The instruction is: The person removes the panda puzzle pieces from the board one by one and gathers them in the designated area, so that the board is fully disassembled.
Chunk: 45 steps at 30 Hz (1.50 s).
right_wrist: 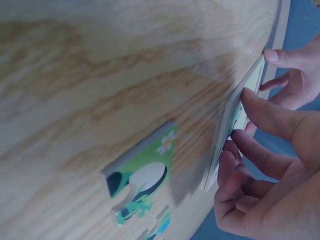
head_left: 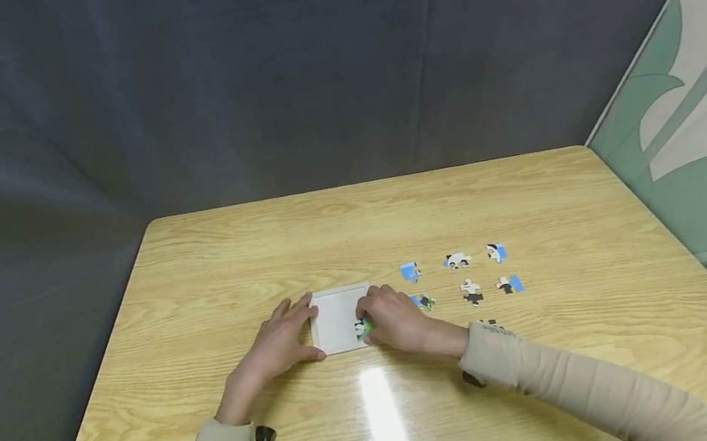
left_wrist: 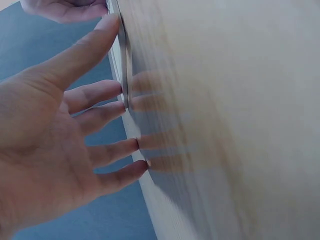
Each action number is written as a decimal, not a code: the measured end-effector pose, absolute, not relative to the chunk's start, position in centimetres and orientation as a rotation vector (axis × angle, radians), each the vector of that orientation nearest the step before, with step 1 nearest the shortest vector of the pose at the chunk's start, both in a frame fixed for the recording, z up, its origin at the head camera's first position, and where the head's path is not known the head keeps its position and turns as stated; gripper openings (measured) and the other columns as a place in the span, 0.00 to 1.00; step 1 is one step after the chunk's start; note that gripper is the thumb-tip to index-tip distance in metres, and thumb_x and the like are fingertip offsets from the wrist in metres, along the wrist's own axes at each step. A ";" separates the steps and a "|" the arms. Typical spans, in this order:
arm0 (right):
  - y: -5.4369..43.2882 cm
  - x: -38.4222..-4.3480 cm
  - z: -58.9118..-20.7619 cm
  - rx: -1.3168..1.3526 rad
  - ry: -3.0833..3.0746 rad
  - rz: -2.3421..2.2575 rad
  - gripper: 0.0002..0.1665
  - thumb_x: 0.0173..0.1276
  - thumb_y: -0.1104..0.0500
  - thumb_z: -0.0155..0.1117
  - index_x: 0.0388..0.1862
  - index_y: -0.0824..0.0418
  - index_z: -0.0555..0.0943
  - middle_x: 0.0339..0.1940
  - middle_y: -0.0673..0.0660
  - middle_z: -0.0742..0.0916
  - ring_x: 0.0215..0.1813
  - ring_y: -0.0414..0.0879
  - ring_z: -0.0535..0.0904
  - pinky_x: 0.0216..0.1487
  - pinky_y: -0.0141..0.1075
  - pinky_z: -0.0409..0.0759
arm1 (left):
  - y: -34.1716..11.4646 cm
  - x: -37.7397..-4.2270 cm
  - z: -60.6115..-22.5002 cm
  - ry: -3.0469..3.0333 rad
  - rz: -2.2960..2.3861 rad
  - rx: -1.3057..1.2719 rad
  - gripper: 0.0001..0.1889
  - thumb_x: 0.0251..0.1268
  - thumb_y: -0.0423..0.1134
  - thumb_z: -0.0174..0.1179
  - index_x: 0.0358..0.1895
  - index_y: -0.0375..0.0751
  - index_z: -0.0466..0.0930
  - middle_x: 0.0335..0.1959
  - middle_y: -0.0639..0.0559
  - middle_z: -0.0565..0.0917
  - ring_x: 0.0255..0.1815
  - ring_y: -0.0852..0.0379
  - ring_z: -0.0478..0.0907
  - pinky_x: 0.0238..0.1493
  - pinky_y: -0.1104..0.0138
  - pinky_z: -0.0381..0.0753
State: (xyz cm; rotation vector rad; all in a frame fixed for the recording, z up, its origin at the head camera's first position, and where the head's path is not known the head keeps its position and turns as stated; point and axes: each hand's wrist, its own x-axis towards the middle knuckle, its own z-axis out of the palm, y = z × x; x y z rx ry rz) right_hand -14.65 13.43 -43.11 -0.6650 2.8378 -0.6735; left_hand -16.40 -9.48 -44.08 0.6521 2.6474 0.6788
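Observation:
A shallow white puzzle tray (head_left: 336,322) lies flat at the middle of the table. My left hand (head_left: 285,340) is at its left side, thumb near the lower left corner and fingertips at the upper part of that side; in the left wrist view the fingers are spread and fairly straight. At the tray's lower right corner, my right hand (head_left: 397,320) pinches a green, black and white puzzle piece (head_left: 363,328) between thumb and fingers. Part of this piece is hidden by the hand. Otherwise the tray's visible inside is bare white.
Several loose pieces lie right of the tray, among them a blue corner piece (head_left: 410,271), a panda-face piece (head_left: 457,260) and a black-and-white piece (head_left: 472,293). Under the right forearm another piece (head_left: 492,323) is partly hidden. A green flower piece (right_wrist: 150,167) shows close to the right wrist.

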 end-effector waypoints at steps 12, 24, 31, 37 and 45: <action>13.2 -14.8 -43.1 -0.643 2.771 -0.842 0.22 0.44 0.67 0.80 0.40 0.67 0.83 0.29 0.55 0.80 0.32 0.45 0.70 0.35 0.35 0.72 | -9.9 -16.6 -44.0 2.673 0.687 0.681 0.45 0.46 0.46 0.75 0.70 0.38 0.65 0.75 0.46 0.59 0.74 0.35 0.50 0.61 0.30 0.57; 13.9 -14.4 -43.4 -0.703 2.795 -0.773 0.24 0.49 0.64 0.78 0.48 0.64 0.85 0.36 0.55 0.84 0.36 0.42 0.72 0.34 0.32 0.74 | -10.1 -17.0 -44.5 2.667 0.680 0.712 0.44 0.46 0.48 0.75 0.69 0.39 0.66 0.75 0.45 0.58 0.74 0.36 0.51 0.62 0.33 0.58; 14.6 -14.6 -43.3 -0.809 2.780 -0.722 0.26 0.49 0.64 0.78 0.49 0.66 0.84 0.40 0.56 0.84 0.38 0.44 0.74 0.37 0.33 0.75 | -9.9 -17.1 -44.4 2.660 0.674 0.710 0.44 0.46 0.48 0.75 0.69 0.38 0.66 0.75 0.45 0.58 0.74 0.36 0.50 0.62 0.33 0.57; 15.0 -14.7 -43.4 -0.863 2.790 -0.733 0.26 0.51 0.61 0.78 0.50 0.66 0.83 0.39 0.57 0.85 0.38 0.44 0.75 0.36 0.32 0.75 | -9.7 -17.3 -44.3 2.645 0.689 0.745 0.43 0.47 0.46 0.74 0.68 0.36 0.67 0.75 0.43 0.58 0.73 0.35 0.50 0.64 0.35 0.57; 17.4 -14.9 -41.1 -1.070 2.956 -0.781 0.25 0.49 0.62 0.79 0.48 0.67 0.83 0.41 0.58 0.86 0.42 0.49 0.79 0.42 0.35 0.81 | -9.9 -17.2 -44.1 2.627 0.705 0.742 0.44 0.48 0.46 0.74 0.69 0.36 0.65 0.75 0.43 0.57 0.74 0.35 0.49 0.62 0.33 0.57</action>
